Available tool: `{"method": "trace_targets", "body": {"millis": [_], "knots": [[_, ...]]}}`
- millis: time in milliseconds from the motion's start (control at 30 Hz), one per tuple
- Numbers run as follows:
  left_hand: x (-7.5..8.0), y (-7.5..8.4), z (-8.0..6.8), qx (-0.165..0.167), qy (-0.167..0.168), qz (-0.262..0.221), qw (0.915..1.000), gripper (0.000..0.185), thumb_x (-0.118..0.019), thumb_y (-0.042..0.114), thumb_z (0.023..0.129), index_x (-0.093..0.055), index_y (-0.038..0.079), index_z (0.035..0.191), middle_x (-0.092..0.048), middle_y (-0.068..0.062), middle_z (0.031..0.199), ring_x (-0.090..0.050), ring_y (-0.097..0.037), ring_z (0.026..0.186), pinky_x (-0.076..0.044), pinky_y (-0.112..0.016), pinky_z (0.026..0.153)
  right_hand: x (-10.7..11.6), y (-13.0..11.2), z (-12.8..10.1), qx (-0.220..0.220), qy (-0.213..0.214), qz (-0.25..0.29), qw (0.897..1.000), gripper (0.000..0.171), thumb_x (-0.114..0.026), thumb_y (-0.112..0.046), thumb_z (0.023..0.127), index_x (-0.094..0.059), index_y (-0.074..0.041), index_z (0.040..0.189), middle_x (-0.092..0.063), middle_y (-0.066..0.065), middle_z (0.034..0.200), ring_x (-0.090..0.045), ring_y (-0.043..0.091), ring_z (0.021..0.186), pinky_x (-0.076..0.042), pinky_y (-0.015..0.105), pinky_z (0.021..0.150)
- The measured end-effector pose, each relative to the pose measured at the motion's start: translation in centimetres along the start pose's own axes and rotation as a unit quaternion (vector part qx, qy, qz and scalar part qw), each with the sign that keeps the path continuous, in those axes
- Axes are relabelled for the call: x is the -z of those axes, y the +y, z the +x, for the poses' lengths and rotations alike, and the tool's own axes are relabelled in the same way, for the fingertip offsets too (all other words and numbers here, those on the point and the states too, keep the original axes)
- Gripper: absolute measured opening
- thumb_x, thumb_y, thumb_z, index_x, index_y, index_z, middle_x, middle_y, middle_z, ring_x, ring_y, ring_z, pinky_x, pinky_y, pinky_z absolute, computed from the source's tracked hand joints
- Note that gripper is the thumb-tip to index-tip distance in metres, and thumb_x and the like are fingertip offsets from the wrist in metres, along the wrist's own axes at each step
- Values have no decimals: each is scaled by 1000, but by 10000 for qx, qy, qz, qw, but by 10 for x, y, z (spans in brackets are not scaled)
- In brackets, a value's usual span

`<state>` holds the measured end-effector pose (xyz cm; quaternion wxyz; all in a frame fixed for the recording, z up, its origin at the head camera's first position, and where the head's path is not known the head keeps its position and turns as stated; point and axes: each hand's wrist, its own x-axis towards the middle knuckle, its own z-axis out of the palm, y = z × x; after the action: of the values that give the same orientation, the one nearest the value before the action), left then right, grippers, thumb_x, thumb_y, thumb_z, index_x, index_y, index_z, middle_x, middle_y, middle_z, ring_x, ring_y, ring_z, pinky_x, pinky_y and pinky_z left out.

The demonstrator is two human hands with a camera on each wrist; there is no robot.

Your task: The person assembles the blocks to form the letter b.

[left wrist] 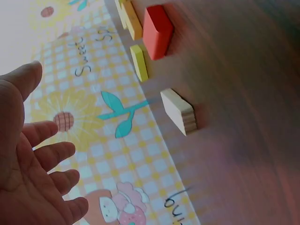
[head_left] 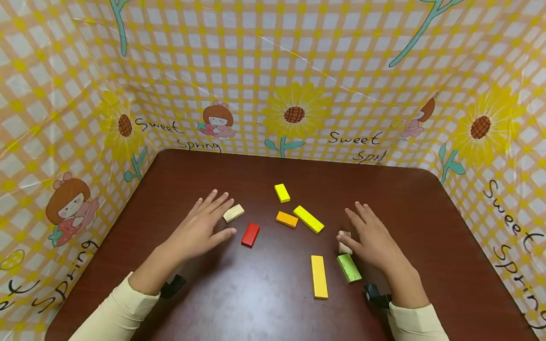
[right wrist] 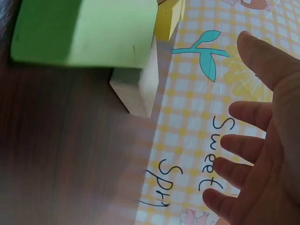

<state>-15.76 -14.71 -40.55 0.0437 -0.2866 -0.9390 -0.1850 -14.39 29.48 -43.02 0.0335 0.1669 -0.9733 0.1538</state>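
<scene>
My left hand (head_left: 199, 230) hovers over the left of the table, fingers spread and nothing in them. Just past its fingertips lies a pale wooden block (head_left: 233, 213), and a red block (head_left: 250, 235) is right of its thumb. My right hand (head_left: 375, 239) is held above the right side, also with spread fingers and no grip. Its thumb overlaps a second pale wooden block (head_left: 345, 242) in the head view. Touching distance below that is a green block (head_left: 349, 268), large in the right wrist view. A long yellow-orange block (head_left: 319, 277) lies left of the green one.
Between the hands are an orange block (head_left: 287, 219), a long yellow block (head_left: 309, 219) and a short yellow block (head_left: 282, 193). All lie flat on the dark brown table (head_left: 204, 170). A checked, flower-printed cloth (head_left: 256, 61) walls the back and both sides.
</scene>
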Motion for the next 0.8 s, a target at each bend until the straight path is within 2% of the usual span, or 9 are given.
{"method": "trace_targets", "body": {"millis": [200,400,533,667,800], "knots": [[-2,3,19,-153,21,-146,9998,71,-63,48,95,-43,10,151,-32,-9,159,-16,-30,150,-18,-58,115,-2,-2,6,132,-19,246,9996,75,-72,-36,91,-43,4,146,-26,29,156,-19,48,144,-25,65,108],[-15,-1,38,-171,-381,-466,9980,71,-62,49,95,-42,11,152,-27,-8,161,-13,-28,151,-17,-56,116,-5,-7,6,136,-113,517,9985,71,-72,-32,91,-44,4,146,-27,27,156,-19,47,144,-28,66,106],[-22,-1,50,-141,-414,-577,9974,70,-64,47,95,-43,11,151,-30,-10,160,-17,-29,150,-17,-52,117,-7,-11,6,110,-266,787,9965,69,-71,-33,93,-45,1,146,-27,23,158,-19,44,146,-29,65,106],[-28,6,60,-270,-426,-528,9973,69,-64,46,95,-44,10,150,-36,-13,157,-23,-32,148,-17,-50,118,-9,-16,6,176,-384,998,9941,67,-69,-35,94,-45,-1,147,-27,21,158,-19,43,146,-30,64,106],[-36,19,72,-379,-575,-476,9965,69,-63,47,95,-44,11,151,-37,-12,156,-24,-32,148,-16,-49,118,-10,-19,2,232,-465,1120,9923,66,-67,-37,95,-45,-3,147,-28,19,158,-20,43,146,-28,64,107]]}}
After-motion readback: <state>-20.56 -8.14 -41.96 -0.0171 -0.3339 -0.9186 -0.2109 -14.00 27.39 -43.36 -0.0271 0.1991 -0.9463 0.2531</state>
